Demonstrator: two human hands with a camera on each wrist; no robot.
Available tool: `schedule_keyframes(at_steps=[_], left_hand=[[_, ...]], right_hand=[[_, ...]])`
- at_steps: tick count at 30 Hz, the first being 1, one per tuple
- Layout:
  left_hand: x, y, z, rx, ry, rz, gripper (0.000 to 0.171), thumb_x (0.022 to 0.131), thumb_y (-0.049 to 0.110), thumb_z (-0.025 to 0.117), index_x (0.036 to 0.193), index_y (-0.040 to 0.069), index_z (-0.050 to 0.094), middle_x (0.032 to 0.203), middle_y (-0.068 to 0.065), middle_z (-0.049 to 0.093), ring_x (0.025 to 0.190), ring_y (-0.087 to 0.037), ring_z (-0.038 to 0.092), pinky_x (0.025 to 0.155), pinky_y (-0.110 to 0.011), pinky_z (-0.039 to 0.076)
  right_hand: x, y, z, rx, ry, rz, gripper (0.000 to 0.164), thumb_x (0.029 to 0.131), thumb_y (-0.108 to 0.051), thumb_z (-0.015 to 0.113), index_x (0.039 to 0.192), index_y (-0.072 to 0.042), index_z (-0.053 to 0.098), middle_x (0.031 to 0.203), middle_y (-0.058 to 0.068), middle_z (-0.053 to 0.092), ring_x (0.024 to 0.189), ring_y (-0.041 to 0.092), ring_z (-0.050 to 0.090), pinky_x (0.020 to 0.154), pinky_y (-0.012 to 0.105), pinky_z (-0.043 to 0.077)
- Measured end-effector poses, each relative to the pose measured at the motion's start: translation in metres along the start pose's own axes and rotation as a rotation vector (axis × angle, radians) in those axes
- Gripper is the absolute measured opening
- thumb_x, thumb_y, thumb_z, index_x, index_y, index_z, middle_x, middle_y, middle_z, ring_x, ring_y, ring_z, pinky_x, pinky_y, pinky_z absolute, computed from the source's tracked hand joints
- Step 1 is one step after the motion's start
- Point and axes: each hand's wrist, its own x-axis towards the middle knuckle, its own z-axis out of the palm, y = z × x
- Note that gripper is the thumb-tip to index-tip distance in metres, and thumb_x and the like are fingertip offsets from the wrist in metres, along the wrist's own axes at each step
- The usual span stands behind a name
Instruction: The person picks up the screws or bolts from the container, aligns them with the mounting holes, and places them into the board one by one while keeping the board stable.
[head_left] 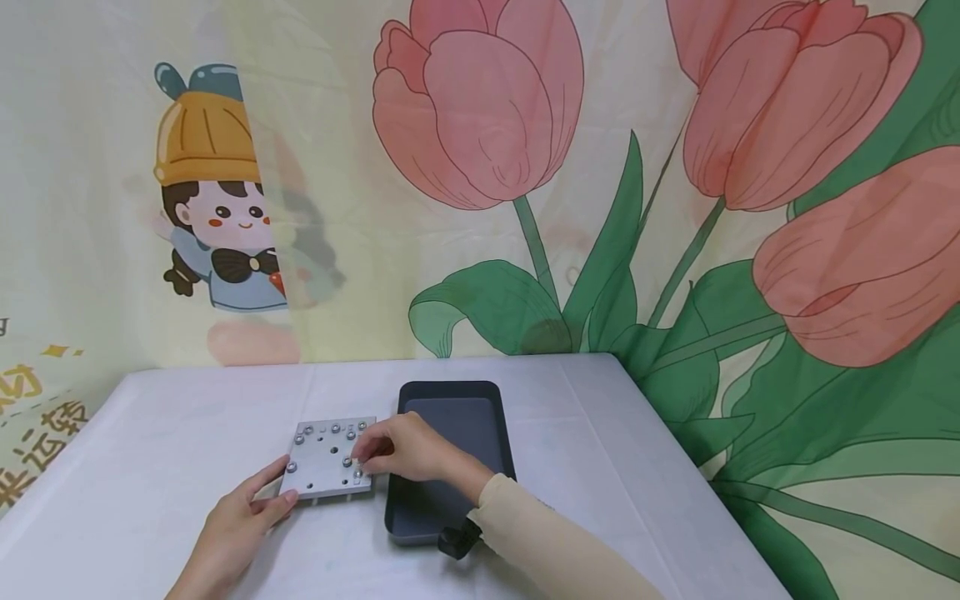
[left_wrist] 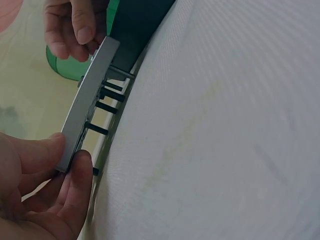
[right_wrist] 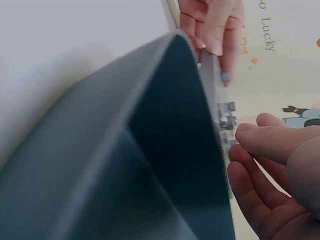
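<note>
A silver metal plate (head_left: 322, 467) with several hex-socket screws in its top face and some bare holes is tilted a little over the table. My left hand (head_left: 236, 521) grips its near left corner, thumb on the upper face and fingers beneath. Screw shanks (left_wrist: 97, 128) stick out below the plate in the left wrist view. My right hand (head_left: 408, 450) is at the plate's right edge, thumb and fingertips pinching at a screw (head_left: 358, 472) near the corner. In the right wrist view other screw heads (right_wrist: 227, 121) stand close beside the fingertips; the fingers partly hide the pinched screw.
A dark grey rectangular tray (head_left: 431, 512) lies right of the plate, under my right forearm. A white cloth (head_left: 600, 500) covers the table. Behind it hangs a backdrop (head_left: 345, 250) printed with tulips and a cartoon figure. A black wrist device (head_left: 459, 539) hangs over the tray's near edge.
</note>
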Motion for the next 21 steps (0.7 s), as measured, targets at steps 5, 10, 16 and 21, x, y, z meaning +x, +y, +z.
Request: schedule_keyframes(at_steps=[5, 10, 16, 21], left_hand=[[-0.001, -0.001, 0.0, 0.0, 0.004, 0.018, 0.077, 0.103, 0.04, 0.072, 0.166, 0.012, 0.037, 0.143, -0.026, 0.064, 0.105, -0.018, 0.072, 0.079, -0.031, 0.047], [-0.003, 0.0, -0.002, -0.007, 0.004, 0.018, 0.076, 0.103, 0.039, 0.072, 0.166, 0.013, 0.037, 0.137, -0.022, 0.069, 0.105, -0.016, 0.071, 0.079, -0.031, 0.047], [-0.007, 0.0, -0.006, 0.034, -0.02, 0.035, 0.077, 0.104, 0.044, 0.069, 0.166, 0.012, 0.036, 0.14, -0.026, 0.066, 0.113, -0.029, 0.072, 0.084, -0.041, 0.053], [-0.013, 0.005, -0.018, 0.124, -0.032, 0.108, 0.077, 0.107, 0.052, 0.06, 0.167, 0.011, 0.033, 0.15, -0.028, 0.058, 0.13, -0.04, 0.065, 0.099, -0.06, 0.049]], right_hand=[[-0.007, 0.002, -0.017, 0.012, 0.035, -0.001, 0.019, 0.099, -0.008, 0.077, 0.117, -0.011, 0.079, 0.103, -0.009, 0.078, 0.087, -0.009, 0.066, 0.08, 0.012, 0.053], [-0.019, 0.004, -0.042, 0.037, 0.109, 0.05, 0.02, 0.101, -0.01, 0.075, 0.12, -0.013, 0.078, 0.106, -0.007, 0.077, 0.091, -0.004, 0.067, 0.083, 0.016, 0.054], [-0.037, 0.011, -0.072, 0.001, 0.18, 0.091, 0.021, 0.102, -0.012, 0.073, 0.122, -0.013, 0.078, 0.113, -0.002, 0.078, 0.1, 0.005, 0.07, 0.091, 0.026, 0.056], [-0.057, 0.019, -0.093, -0.057, 0.244, 0.123, 0.026, 0.102, -0.012, 0.073, 0.128, -0.012, 0.076, 0.124, 0.004, 0.076, 0.114, 0.021, 0.069, 0.099, 0.039, 0.056]])
